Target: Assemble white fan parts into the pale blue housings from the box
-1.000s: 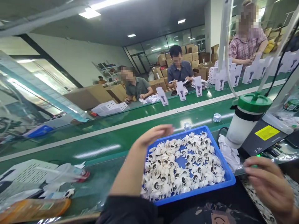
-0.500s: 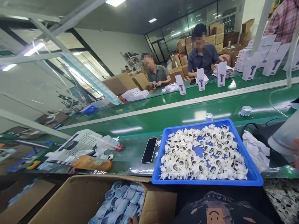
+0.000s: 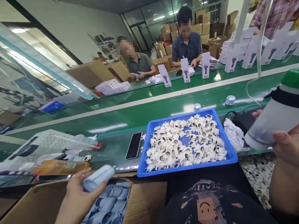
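My left hand (image 3: 78,196) is closed around a pale blue cylindrical part (image 3: 98,178), held just above an open cardboard box (image 3: 144,199) filled with several more of the same parts. My right hand (image 3: 283,143) grips a white bottle with a green cap (image 3: 275,115) at the right edge, tilted toward the left. Between my hands a blue tray (image 3: 230,149) holds several small white fan-shaped parts (image 3: 184,143).
A black phone (image 3: 134,145) lies left of the tray on the green conveyor belt (image 3: 116,116). A printed white box (image 3: 35,146) and an orange packet (image 3: 58,167) sit at the left. Crumpled white cloth (image 3: 234,133) is by the tray. Other people sit across the belt among white cartons (image 3: 233,57).
My left hand left the tray, dropped to the cardboard box and came up holding a pale blue part. My right hand has taken hold of the bottle and tilted it.
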### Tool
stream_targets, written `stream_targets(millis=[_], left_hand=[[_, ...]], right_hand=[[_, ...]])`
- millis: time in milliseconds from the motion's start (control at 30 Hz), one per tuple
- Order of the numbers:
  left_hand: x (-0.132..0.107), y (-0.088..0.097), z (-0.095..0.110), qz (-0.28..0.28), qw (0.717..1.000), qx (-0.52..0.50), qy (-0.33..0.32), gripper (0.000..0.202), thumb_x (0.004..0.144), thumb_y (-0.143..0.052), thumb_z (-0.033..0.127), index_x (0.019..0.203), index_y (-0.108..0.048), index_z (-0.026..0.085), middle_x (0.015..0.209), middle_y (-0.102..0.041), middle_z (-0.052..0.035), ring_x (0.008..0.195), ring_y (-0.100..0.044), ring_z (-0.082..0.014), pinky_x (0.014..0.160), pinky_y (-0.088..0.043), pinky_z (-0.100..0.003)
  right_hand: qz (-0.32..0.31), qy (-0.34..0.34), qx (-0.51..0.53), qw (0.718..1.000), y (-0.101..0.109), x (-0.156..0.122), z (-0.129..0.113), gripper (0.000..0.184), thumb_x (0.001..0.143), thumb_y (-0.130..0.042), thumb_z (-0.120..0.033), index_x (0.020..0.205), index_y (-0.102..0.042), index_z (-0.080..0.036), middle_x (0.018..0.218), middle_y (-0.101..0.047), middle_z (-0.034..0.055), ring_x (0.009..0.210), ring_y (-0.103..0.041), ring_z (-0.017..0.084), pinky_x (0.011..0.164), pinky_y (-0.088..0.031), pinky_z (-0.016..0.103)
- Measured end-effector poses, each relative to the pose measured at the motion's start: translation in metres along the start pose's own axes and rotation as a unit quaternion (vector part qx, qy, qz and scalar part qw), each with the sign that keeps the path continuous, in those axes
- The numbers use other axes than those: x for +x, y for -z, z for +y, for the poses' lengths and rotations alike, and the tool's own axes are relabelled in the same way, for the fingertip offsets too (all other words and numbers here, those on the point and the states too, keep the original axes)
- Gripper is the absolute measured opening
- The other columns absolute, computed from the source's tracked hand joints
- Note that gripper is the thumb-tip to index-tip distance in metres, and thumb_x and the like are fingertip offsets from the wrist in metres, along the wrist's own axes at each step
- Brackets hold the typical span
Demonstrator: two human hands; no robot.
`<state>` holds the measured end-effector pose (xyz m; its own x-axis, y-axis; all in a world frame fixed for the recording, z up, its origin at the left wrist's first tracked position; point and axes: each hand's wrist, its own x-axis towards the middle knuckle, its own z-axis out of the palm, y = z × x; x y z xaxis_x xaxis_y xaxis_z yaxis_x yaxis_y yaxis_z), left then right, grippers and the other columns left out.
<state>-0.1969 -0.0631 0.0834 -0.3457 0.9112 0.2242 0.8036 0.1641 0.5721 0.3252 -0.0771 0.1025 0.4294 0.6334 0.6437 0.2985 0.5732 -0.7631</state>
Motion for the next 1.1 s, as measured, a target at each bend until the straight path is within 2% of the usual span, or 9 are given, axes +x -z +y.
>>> stream_targets(millis=[100,200,333,500,667,800,967,1033,1100], left_hand=[[-0.009,-0.019,0.051,-0.161,0.951,-0.264,0.002,0.049,0.062,-0.077,0.039,0.106,-0.055,0.030,0.095,-0.070,0.0001,0.082,-0.066,-0.0226,0.071,-0.055,-0.033],[-0.035,-0.062,0.105,-0.295,0.886,-0.345,-0.100,0.047,0.063,-0.077,0.037,0.106,-0.061,0.024,0.102,-0.069,-0.0076,0.087,-0.066,-0.0251,0.075,-0.056,-0.036],[-0.059,-0.117,0.150,-0.206,0.881,-0.306,-0.296,0.046,0.067,-0.069,0.026,0.112,-0.059,0.025,0.111,-0.062,-0.0088,0.104,-0.061,-0.0264,0.090,-0.051,-0.043],[-0.067,-0.141,0.178,-0.169,0.876,-0.252,-0.375,0.051,0.070,-0.069,0.023,0.117,-0.051,0.024,0.115,-0.059,-0.0085,0.108,-0.059,-0.0245,0.093,-0.051,-0.041],[-0.063,-0.147,0.188,-0.229,0.851,-0.268,-0.389,0.047,0.071,-0.075,0.033,0.113,-0.056,0.025,0.112,-0.064,-0.0075,0.106,-0.059,-0.0264,0.097,-0.047,-0.046],[-0.061,-0.158,0.172,-0.273,0.846,-0.370,-0.270,0.046,0.072,-0.074,0.033,0.112,-0.051,0.025,0.120,-0.059,-0.0102,0.112,-0.058,-0.0278,0.094,-0.048,-0.044],[-0.059,-0.157,0.155,-0.455,0.729,-0.502,-0.095,0.069,0.063,-0.080,0.050,0.112,-0.035,0.031,0.109,-0.059,-0.0037,0.091,-0.066,-0.0235,0.075,-0.054,-0.036],[-0.060,-0.152,0.157,-0.489,0.733,-0.460,-0.112,0.074,0.061,-0.080,0.050,0.120,-0.040,0.029,0.106,-0.060,-0.0055,0.091,-0.065,-0.0245,0.077,-0.053,-0.036],[-0.062,-0.149,0.163,-0.467,0.769,-0.399,-0.178,0.066,0.065,-0.078,0.042,0.122,-0.049,0.023,0.113,-0.060,-0.0096,0.100,-0.063,-0.0279,0.084,-0.052,-0.039]], right_hand=[[-0.040,-0.067,0.072,0.994,-0.008,-0.001,-0.017,0.050,0.059,-0.087,-0.044,0.103,-0.067,-0.028,0.089,-0.068,0.0070,0.068,-0.068,0.022,0.057,-0.059,0.037],[-0.066,-0.138,0.095,0.984,-0.016,0.001,-0.028,0.047,0.056,-0.086,-0.050,0.090,-0.072,-0.022,0.085,-0.068,0.0099,0.069,-0.068,0.024,0.057,-0.060,0.039],[-0.121,-0.212,0.136,0.960,-0.026,0.005,-0.031,0.051,0.054,-0.086,-0.052,0.093,-0.074,-0.022,0.092,-0.067,0.0114,0.073,-0.069,0.024,0.062,-0.061,0.039],[-0.127,-0.221,0.223,0.941,-0.041,0.007,-0.036,0.044,0.055,-0.086,-0.045,0.090,-0.074,-0.022,0.091,-0.068,0.0070,0.072,-0.069,0.022,0.061,-0.061,0.035],[-0.152,-0.196,0.242,0.938,-0.054,0.008,-0.049,0.041,0.058,-0.082,-0.049,0.087,-0.072,-0.022,0.083,-0.067,0.0027,0.071,-0.066,0.019,0.063,-0.060,0.035],[-0.135,-0.192,0.245,0.941,-0.055,0.006,-0.053,0.041,0.057,-0.084,-0.046,0.086,-0.069,-0.022,0.084,-0.067,0.0014,0.069,-0.067,0.019,0.060,-0.059,0.033],[-0.114,-0.199,0.256,0.939,-0.055,0.008,-0.061,0.039,0.054,-0.084,-0.045,0.081,-0.068,-0.020,0.080,-0.067,-0.0029,0.066,-0.068,0.017,0.060,-0.060,0.031],[-0.111,-0.208,0.254,0.938,-0.058,0.010,-0.065,0.041,0.052,-0.084,-0.044,0.080,-0.066,-0.021,0.080,-0.068,-0.0051,0.069,-0.068,0.016,0.062,-0.060,0.030],[-0.122,-0.227,0.264,0.929,-0.062,0.011,-0.068,0.045,0.051,-0.085,-0.043,0.085,-0.064,-0.022,0.083,-0.069,-0.0063,0.075,-0.070,0.017,0.066,-0.062,0.030]])
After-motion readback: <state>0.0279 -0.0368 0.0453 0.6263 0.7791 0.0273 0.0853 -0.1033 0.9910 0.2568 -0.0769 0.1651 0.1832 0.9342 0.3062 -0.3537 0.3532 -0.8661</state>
